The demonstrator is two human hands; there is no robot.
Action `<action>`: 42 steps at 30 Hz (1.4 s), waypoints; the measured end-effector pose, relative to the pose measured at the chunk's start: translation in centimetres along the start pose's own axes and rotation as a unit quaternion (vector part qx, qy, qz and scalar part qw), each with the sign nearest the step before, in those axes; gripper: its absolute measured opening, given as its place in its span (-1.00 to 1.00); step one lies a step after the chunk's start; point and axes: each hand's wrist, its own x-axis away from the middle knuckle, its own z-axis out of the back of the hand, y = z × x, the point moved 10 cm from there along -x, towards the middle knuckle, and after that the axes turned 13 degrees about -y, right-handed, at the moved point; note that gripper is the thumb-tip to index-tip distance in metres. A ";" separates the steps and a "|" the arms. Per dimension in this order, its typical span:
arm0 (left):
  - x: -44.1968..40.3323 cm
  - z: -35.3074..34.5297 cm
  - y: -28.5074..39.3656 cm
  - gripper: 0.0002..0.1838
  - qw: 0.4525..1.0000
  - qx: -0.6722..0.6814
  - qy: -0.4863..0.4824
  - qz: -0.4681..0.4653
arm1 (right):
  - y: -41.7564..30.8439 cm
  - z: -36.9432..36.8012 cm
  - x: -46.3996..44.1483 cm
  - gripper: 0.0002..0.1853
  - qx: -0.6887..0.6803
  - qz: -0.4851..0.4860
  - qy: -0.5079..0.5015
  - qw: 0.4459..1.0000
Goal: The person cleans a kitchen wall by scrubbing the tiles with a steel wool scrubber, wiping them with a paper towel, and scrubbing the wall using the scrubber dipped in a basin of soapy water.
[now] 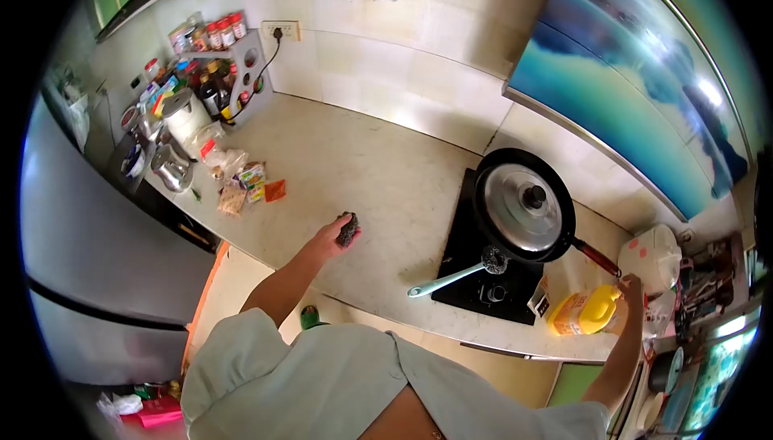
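Note:
My left hand [332,239] is closed around a dark steel wool scrubber [348,230] above the front part of the counter. On the right, my right hand [630,285] is at the end of the pan's brown handle [597,256], close to the top of a yellow oil jug [585,311]; its fingers are too small to make out. The black pan [568,213] sits over the black stove [456,267], with a silver lid [515,206] in it. A scrubber with a pale green handle [445,280] lies across the stove's front left edge.
Food packets [253,180] and a metal pitcher [171,168] stand on the counter [362,150] at left, near a spice rack [250,57] and a plugged cord. A grey fridge [105,239] is at far left. A white appliance [651,259] stands at right.

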 end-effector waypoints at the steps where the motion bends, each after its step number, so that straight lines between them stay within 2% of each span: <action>1: 0.1 0.1 -0.1 -0.78 1.000 0.001 0.002 0.003 | -0.2 0.1 -0.5 -0.80 -0.042 0.016 0.016 0.999; 2: 0.1 0.2 -0.2 -0.78 1.000 0.006 0.007 -0.002 | -0.1 0.4 -0.5 -0.80 -0.042 0.023 0.012 0.999; 3: 0.2 0.0 -0.3 -0.78 1.000 0.000 0.000 -0.005 | 0.2 0.7 0.5 -0.80 -0.183 -0.052 -0.036 0.981; 4: 0.2 0.0 -0.4 -0.78 1.000 -0.006 -0.004 -0.005 | 2.2 -0.9 1.2 -0.79 -0.317 -0.129 -0.088 0.935; 5: 0.2 0.2 -0.4 -0.78 1.000 -0.002 0.002 -0.007 | 3.0 -1.4 1.0 -0.79 -0.316 -0.127 -0.095 0.935; 6: 0.2 0.2 -0.5 -0.79 1.000 -0.004 0.000 -0.001 | 7.8 -3.3 0.9 -0.77 -0.299 -0.145 -0.123 0.935; 7: 0.0 0.1 -0.7 -0.79 1.000 -0.006 -0.003 0.006 | 5.7 -2.9 1.2 -0.74 -0.280 -0.163 -0.149 0.934; 8: -0.2 0.1 -0.8 -0.79 1.000 -0.002 -0.002 0.005 | 4.1 -1.7 2.6 -0.71 -0.359 -0.191 -0.099 0.908; 10: -0.4 -0.1 -0.7 -0.79 0.999 -0.046 0.008 0.003 | 0.6 -0.5 3.6 -0.70 -0.370 -0.228 -0.096 0.895; 11: -0.3 -0.2 -0.7 -0.79 0.999 -0.047 0.010 0.006 | 0.7 -0.6 4.1 -0.69 -0.384 -0.269 -0.093 0.878; 14: -0.8 -0.4 -1.6 -0.79 0.998 -0.061 0.009 0.029 | 3.1 -1.5 4.3 -0.69 -0.348 -0.307 -0.122 0.877; 16: -2.0 0.5 -1.9 -0.79 0.999 -0.005 -0.027 0.029 | 5.3 -3.1 3.9 -0.75 -0.576 -0.226 -0.026 0.785; 17: -2.5 1.1 -2.2 -0.79 0.997 0.001 -0.042 0.059 | 3.3 -1.9 4.3 -0.84 -0.545 -0.176 -0.065 0.817; 18: -1.8 -0.2 -2.0 -0.79 0.997 -0.007 -0.066 0.050 | -0.2 -0.4 4.3 -0.91 -0.512 -0.131 -0.102 0.843; 20: -2.9 1.4 -1.7 -0.84 0.998 0.015 -0.046 0.040 | 2.7 -1.8 4.2 -0.92 -0.529 -0.146 -0.106 0.829; 21: -2.9 1.8 -1.8 -0.87 0.998 0.004 -0.021 0.064 | 0.8 -1.0 4.7 -0.89 -0.525 -0.160 -0.131 0.825; 22: -2.9 1.0 -1.7 -0.87 0.994 -0.029 -0.073 0.081 | -0.7 -0.5 5.8 -0.81 -0.577 -0.208 -0.087 0.785; 23: -3.0 0.8 -1.9 -0.86 0.987 -0.047 -0.105 0.112 | -2.0 0.3 6.1 -0.79 -0.542 -0.232 -0.091 0.803; 25: -3.3 1.1 -1.9 -0.79 0.985 -0.085 -0.090 0.119 | -0.6 -1.2 6.8 -0.82 -0.605 -0.299 -0.090 0.732; 28: -2.7 0.7 -1.6 -0.76 0.983 -0.107 -0.076 0.128 | -0.8 -1.3 7.2 -0.86 -0.583 -0.333 -0.099 0.734; 30: -2.7 0.7 -1.7 -0.75 0.981 -0.107 -0.073 0.141 | -3.5 -1.2 7.0 -0.76 -0.540 -0.288 -0.222 0.759; 35: -2.9 1.1 -1.4 -0.69 0.984 -0.101 -0.056 0.133 | -3.8 -2.1 7.3 -0.72 -0.531 -0.297 -0.239 0.757; 37: -2.8 1.0 -1.4 -0.69 0.985 -0.109 -0.047 0.127 | -3.5 -2.4 7.6 -0.74 -0.552 -0.330 -0.203 0.738; 42: -3.1 0.9 -1.5 -0.70 0.989 -0.104 -0.040 0.100 | -3.2 -3.2 7.5 -0.74 -0.554 -0.330 -0.196 0.739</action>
